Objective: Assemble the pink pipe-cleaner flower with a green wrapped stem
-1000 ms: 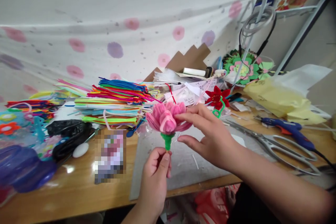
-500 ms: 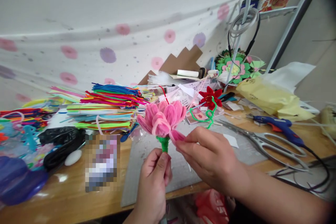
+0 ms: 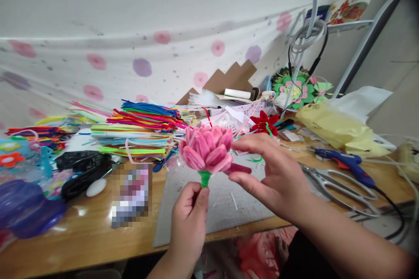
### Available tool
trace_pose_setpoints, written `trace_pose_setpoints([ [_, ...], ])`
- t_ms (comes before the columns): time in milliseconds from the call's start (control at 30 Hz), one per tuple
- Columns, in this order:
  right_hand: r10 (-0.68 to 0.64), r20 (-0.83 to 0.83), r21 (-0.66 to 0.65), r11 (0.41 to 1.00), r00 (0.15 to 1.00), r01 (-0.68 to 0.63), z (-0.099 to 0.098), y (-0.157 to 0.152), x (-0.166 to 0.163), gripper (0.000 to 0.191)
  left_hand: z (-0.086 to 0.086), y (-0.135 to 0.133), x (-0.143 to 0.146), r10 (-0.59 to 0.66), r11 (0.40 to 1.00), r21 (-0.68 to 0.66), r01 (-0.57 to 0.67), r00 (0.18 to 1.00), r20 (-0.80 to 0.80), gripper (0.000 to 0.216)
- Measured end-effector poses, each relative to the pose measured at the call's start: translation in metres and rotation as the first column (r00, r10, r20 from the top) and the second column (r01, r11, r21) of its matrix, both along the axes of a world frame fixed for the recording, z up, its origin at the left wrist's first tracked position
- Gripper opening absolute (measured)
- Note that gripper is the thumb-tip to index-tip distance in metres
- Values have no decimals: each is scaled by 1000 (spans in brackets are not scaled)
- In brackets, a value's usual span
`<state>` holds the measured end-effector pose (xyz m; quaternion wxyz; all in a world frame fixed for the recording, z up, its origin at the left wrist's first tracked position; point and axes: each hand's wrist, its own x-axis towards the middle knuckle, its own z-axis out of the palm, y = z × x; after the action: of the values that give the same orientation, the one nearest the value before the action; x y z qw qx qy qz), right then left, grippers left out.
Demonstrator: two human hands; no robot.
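Note:
A pink pipe-cleaner flower with many looped petals stands upright over the grey board. My left hand is closed around its green wrapped stem, just below the bloom. On the flower's right, my right hand is open, thumb and fingers apart. One darker pink petal sticks out sideways into the gap between them. The thumb tip is close to this petal; whether they touch I cannot tell. Behind the right hand sits a red pipe-cleaner flower, its green stem partly hidden.
Bundles of coloured pipe cleaners are stacked at the back left. Large scissors and a blue glue gun lie at the right. A grey board lies under the hands. A purple plastic object is at the left edge.
My right hand has let go of the lower right petal and its fingers have spread. The pink flower has turned and shows other petals. The left hand keeps its hold.

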<state>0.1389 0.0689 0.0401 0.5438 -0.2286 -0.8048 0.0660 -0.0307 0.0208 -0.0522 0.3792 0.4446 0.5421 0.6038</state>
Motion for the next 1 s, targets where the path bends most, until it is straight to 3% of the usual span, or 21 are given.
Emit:
trace_pose_setpoints([
  [167, 120, -4, -3, 993, 993, -120, 4, 1, -5, 22, -3, 0, 0, -7, 1000, 20, 8, 997, -73, 27],
  [500, 1, 213, 134, 991, 977, -30, -6, -8, -11, 15, 2, 1, 2, -22, 1000, 22, 21, 999, 46, 29],
  [733, -75, 244, 267, 964, 967, 8, -17, -17, -19, 9, 3, -1, 2, -41, 999, 9, 40, 989, 141, 29],
  [1000, -4, 272, 220, 974, 962, -58, -25, -8, -18, 10, -4, 2, -4, 12, 999, 37, -13, 1000, 9, 29],
])
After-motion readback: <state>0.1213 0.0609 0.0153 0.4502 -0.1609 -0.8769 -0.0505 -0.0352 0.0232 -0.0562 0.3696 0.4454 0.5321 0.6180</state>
